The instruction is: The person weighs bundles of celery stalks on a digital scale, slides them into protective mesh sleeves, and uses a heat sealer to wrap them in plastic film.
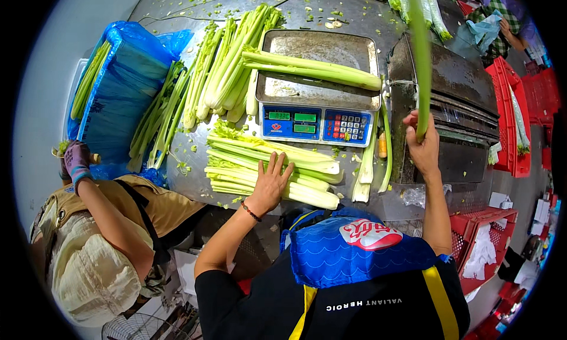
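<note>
Metal desk (360, 15) in hard light, dotted with pale scraps (337, 24)

Saw at far left a co-worker's purple-gloved hand (77, 158) beside a large blue plastic bag (130, 74); could not make out its grip. Just right of the bag, found loose green stalks (155, 124), then a row of thick bunches (236, 68) with pale bases toward the near edge.

Next, met the left hand (273, 183), open and palm down, fingers spread on flat-lying celery bunches (316, 196). Noted their long axis running left to right, leafy ends left, bases right, across the line of the forearm; found them touching the left hand and well apart from the right.

Just beyond, came upon a blue-fronted scale (322, 127) with a single celery bunch (313, 71) lying crosswise on top, clear of both hands, base end to the right.

Farther right, found the right hand (422, 145) closed around a long green stalk (422, 62), held steeply up and reaching the top edge of view. Behind that hand, saw a dark metal machine (449, 157), then red crates (502, 157) past the desk and, at upper right, another person holding thin blue plastic (487, 33).
</note>
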Available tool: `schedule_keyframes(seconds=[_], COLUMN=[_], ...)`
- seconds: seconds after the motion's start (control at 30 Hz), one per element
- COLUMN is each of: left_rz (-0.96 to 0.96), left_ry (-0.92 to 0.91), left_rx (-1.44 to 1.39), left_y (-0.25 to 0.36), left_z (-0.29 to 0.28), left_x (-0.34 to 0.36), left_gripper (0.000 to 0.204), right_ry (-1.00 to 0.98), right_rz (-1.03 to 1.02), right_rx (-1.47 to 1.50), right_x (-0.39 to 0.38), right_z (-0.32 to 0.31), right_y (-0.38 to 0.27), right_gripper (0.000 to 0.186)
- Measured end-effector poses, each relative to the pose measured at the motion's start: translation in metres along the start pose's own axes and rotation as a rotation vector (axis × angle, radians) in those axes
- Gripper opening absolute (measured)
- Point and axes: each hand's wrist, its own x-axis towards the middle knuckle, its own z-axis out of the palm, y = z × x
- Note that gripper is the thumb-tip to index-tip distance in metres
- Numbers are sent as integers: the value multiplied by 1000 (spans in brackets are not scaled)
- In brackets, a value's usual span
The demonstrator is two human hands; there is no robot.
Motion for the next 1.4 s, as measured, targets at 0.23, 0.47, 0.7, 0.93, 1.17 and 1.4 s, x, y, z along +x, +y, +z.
schedule_keyframes(seconds=[0.23, 0.47, 0.7, 0.93, 1.17, 1.4], left_rz=[-29, -38, 83, 79, 34, 23], left_ry=[-65, 88, 22, 13, 27, 15], left_rx=[-103, -92, -108, -198, -174, -186], left_y=[-2, 4, -1, 0, 6, 10], left_z=[-6, 17, 4, -7, -3, -5], left_x=[-4, -17, -10, -10, -11, -15], left_gripper=[100, 91, 61, 68, 59, 54], right_ry=[-132, -162, -173, -281, -244, -194], right_rz=[-220, -194, -455, -419, -437, -407], right_rx=[-247, -250, -401, -669, -751, -678], right_x=[22, 39, 98, 109, 94, 80], right_z=[-3, 7, 38, 78, 65, 49], right_y=[-16, -9, 3, 48, 30, 20], right_gripper=[33, 35, 39, 88, 95, 91])
